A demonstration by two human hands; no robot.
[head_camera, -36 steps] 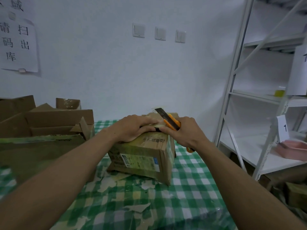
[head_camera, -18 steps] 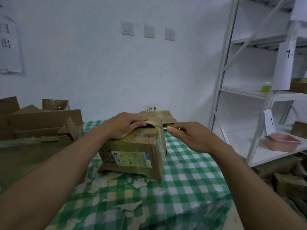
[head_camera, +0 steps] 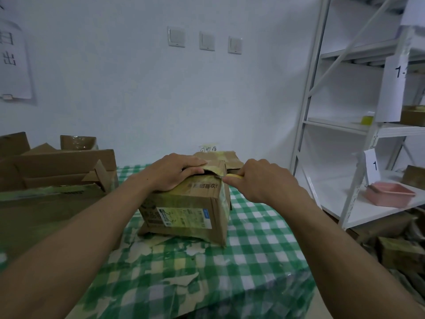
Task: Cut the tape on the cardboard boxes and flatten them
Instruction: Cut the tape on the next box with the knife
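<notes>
A small taped cardboard box with a shipping label stands on the green checked tablecloth. My left hand lies on the box's top left, fingers curled over the lifted top flap. My right hand grips an orange-yellow utility knife at the box's top right edge. The blade tip meets the flap seam; most of the knife is hidden inside my fist.
Opened cardboard boxes pile up at the left. A flattened piece lies behind the box. White metal shelving stands at the right with a pink tray. More boxes sit on the floor below.
The knife, raised above the box a second ago, has come down to the top right edge. My right hand now hides most of it. My left hand stays on the flap.
</notes>
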